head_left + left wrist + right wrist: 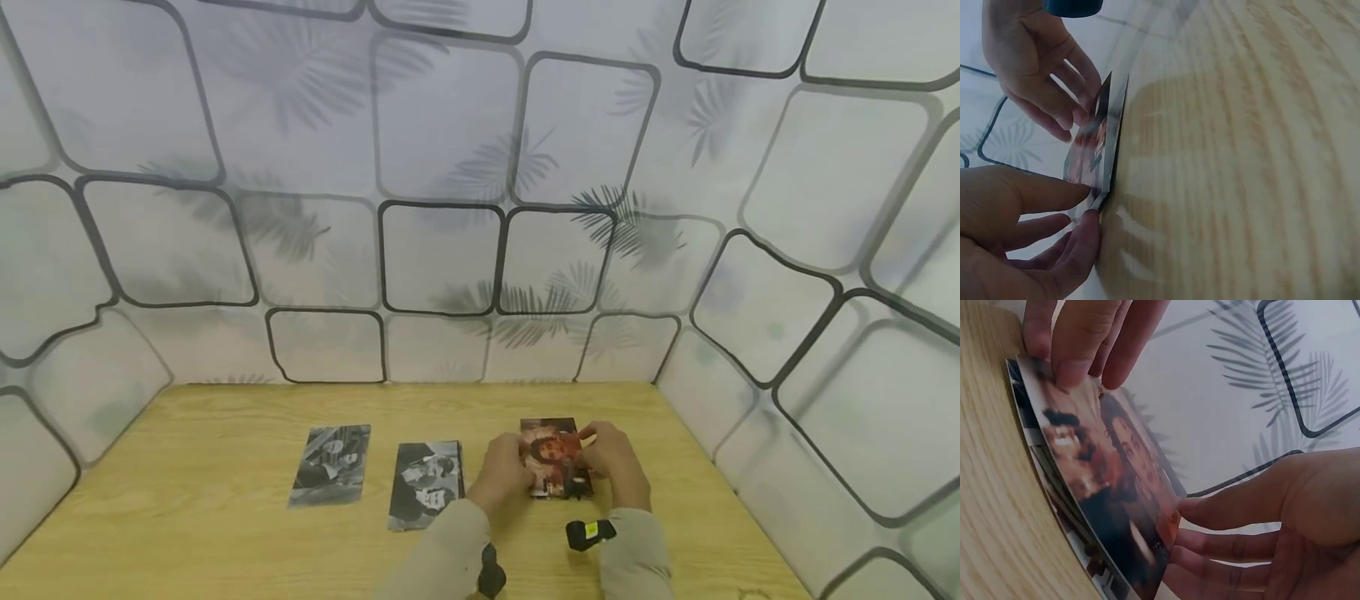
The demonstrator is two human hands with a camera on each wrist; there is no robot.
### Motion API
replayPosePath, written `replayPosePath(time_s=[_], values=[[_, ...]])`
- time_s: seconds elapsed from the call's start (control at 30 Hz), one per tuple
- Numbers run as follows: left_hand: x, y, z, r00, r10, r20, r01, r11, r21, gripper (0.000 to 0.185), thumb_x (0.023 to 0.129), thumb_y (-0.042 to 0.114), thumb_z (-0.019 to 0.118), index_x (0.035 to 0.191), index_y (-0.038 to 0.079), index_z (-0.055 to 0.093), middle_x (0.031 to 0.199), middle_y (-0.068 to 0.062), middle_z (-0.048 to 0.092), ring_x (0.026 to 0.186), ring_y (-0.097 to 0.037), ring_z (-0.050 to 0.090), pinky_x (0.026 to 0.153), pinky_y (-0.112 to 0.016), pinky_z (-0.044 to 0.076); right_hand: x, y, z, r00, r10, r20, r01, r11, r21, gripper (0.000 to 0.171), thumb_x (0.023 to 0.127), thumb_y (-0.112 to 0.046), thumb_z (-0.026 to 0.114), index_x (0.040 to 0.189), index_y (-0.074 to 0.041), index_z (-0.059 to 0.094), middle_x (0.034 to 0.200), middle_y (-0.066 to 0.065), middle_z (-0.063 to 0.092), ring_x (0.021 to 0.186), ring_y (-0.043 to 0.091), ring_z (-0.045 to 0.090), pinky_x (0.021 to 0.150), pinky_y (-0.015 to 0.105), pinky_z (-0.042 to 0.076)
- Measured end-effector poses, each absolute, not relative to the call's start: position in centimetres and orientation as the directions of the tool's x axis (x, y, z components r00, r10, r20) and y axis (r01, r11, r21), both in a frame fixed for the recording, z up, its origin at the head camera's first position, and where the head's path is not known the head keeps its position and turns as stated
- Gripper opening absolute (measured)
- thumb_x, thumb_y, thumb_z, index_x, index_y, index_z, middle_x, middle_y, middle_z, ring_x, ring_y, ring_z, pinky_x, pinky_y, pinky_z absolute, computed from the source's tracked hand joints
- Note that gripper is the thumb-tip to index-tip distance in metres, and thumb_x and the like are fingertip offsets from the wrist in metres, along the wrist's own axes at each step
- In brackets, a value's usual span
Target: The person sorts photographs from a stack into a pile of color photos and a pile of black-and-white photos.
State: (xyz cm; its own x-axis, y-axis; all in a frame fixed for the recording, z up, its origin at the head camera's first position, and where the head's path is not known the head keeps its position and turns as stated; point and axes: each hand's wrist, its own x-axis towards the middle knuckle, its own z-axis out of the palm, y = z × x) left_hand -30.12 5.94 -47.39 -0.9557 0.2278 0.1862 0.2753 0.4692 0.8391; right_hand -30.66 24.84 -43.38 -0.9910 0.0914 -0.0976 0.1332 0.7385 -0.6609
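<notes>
A colour photo print with a face on it lies at the right of the table, over another print whose edge shows below it in the right wrist view. My left hand pinches the colour photo's left edge between thumb and fingers. At the opposite edge, my right hand holds it with the thumb on top and the fingers along the side. A narrow gap parts the two prints along one side in both wrist views.
Left of my hands lie a black-and-white photo, apparently stacked on others, and a second black-and-white photo farther left. The wooden table meets patterned cloth walls at the back and sides. Both wrists wear black cameras.
</notes>
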Motion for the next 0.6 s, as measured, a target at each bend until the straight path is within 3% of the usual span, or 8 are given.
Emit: replayPosePath(time_s=[0.17,0.27,0.43,0.6], values=[[-29.8,6.1,-47.6,-0.957,0.219,0.189,0.274,0.474,0.837,0.032,0.071,-0.015,0.072,0.103,-0.015,0.069,0.082,-0.018,0.068,0.07,-0.017,0.055,0.063,-0.031,0.053,-30.8,24.9,-43.7,-0.992,0.081,-0.095,0.122,0.784,-0.609,0.035,0.093,-0.007,0.064,0.124,0.009,0.063,0.116,0.031,0.066,0.084,0.028,0.07,0.068,0.039,0.063],[-29.7,5.9,-47.6,-0.96,0.216,0.176,0.261,0.471,0.843,0.036,0.069,-0.016,0.072,0.105,-0.014,0.07,0.084,-0.018,0.069,0.071,-0.017,0.055,0.064,-0.031,0.054,-30.9,24.8,-43.8,-0.993,0.067,-0.097,0.112,0.792,-0.601,0.033,0.095,-0.01,0.064,0.122,0.009,0.063,0.115,0.03,0.066,0.084,0.028,0.069,0.069,0.039,0.063],[-29.6,4.9,-47.2,-0.961,0.212,0.177,0.255,0.439,0.862,0.037,0.077,-0.014,0.068,0.114,-0.01,0.069,0.111,-0.026,0.069,0.089,-0.025,0.067,0.077,-0.042,0.062,-30.3,24.7,-42.9,-0.991,0.05,-0.122,0.115,0.773,-0.623,0.04,0.099,-0.014,0.062,0.13,0.011,0.057,0.114,0.028,0.066,0.082,0.027,0.069,0.067,0.037,0.063],[-29.4,2.0,-46.0,-0.96,0.204,0.191,0.261,0.401,0.878,0.033,0.085,-0.008,0.069,0.118,-0.007,0.068,0.12,-0.027,0.065,0.094,-0.031,0.071,0.074,-0.04,0.064,-29.8,24.3,-41.1,-0.995,-0.008,-0.096,0.062,0.713,-0.698,0.044,0.102,-0.016,0.059,0.138,0.009,0.053,0.125,0.034,0.064,0.099,0.041,0.072,0.076,0.044,0.066]])
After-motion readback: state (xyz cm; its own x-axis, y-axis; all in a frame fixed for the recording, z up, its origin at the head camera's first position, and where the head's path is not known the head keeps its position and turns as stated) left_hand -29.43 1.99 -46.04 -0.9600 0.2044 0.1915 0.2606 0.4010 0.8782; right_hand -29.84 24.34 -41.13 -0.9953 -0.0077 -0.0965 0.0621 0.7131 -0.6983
